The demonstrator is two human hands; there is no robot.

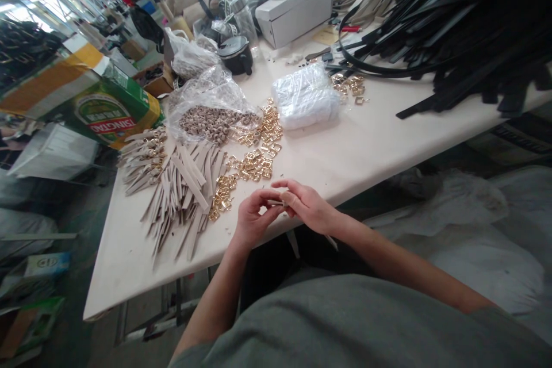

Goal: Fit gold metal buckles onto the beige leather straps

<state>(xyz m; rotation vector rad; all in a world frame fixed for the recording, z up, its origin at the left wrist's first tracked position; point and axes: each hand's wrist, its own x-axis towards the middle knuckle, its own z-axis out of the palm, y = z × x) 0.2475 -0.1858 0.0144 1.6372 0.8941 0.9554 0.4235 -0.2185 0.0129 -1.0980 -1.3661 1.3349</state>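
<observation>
Close to the table's front edge, my left hand (253, 217) and my right hand (311, 208) meet with fingers pinched together. Between them is a thin beige strap (275, 202), mostly covered by the fingers. Some small part at the right fingertips is too blurred to name. To the left of my hands lies a pile of loose beige straps (185, 184). Gold metal buckles (254, 165) are heaped just beyond my left hand. Farther back, a clear plastic bag holds many small beige loops (204, 123).
A plastic-wrapped white bundle (305, 95) sits mid-table. Black straps (466, 23) spread over the right end. At the back stand a white box (295, 8) and a dark lidded mug (235, 54). Finished-looking buckled straps (144, 155) lie beside a green carton (116, 109).
</observation>
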